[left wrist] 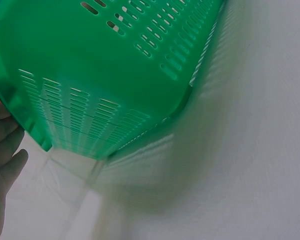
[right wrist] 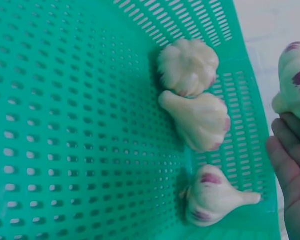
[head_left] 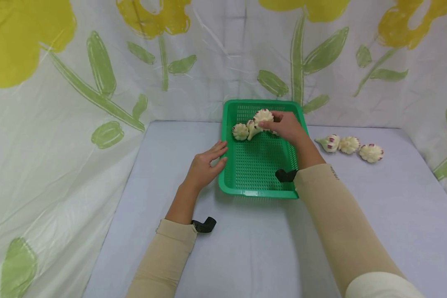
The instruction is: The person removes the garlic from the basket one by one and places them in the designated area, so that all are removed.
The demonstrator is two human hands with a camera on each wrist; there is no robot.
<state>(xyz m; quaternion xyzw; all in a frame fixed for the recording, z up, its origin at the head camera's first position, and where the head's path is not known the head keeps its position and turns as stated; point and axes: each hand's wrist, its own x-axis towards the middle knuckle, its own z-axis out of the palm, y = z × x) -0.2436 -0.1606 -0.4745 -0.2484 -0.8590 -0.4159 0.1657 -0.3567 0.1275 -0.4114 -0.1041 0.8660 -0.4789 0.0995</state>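
My right hand (head_left: 284, 126) pinches a garlic bulb (right wrist: 296, 82) between thumb and fingers, above the far part of a green plastic basket (head_left: 227, 186). Purple marks show on its pale skin. Inside the basket, along its far end, lie three more bulbs: a round one (right wrist: 189, 67), one with a pale neck (right wrist: 202, 120) and one with a long stem (right wrist: 212, 195). In the head view the hand mostly hides the third. At the basket's left rim, my left hand (head_left: 205, 165) rests with extended fingers touching the edge.
Right of the basket, three garlic bulbs (head_left: 348, 145) lie in a row on the pale table (head_left: 246, 248). A white curtain (head_left: 223, 62) with painted yellow flowers hangs behind and beside the table. Black wrist cameras (head_left: 205, 224) are worn on both arms.
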